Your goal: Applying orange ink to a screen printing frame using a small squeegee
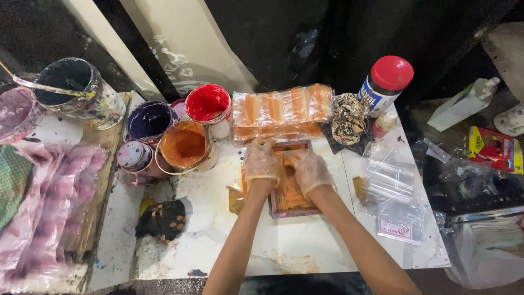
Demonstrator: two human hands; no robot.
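Both my hands wear thin clear plastic gloves smeared with orange. My left hand [261,160] rests on the left edge of a small rectangular frame [295,210] lying on the white table [305,246]. My right hand [309,169] presses down inside the frame, fingers curled on something orange that I cannot make out. Orange paint coats the inside of the frame. Just beyond the frame lies a clear plastic sheet with orange stripes [281,108].
Paint pots stand at the left: orange [184,145], red [208,104], dark purple [148,120], a small one [132,155], and a large dark bucket [71,84]. A red-lidded can [386,81], stained rags [348,119], [162,218], clear bags [390,188] and a white bottle [461,104] surround the work.
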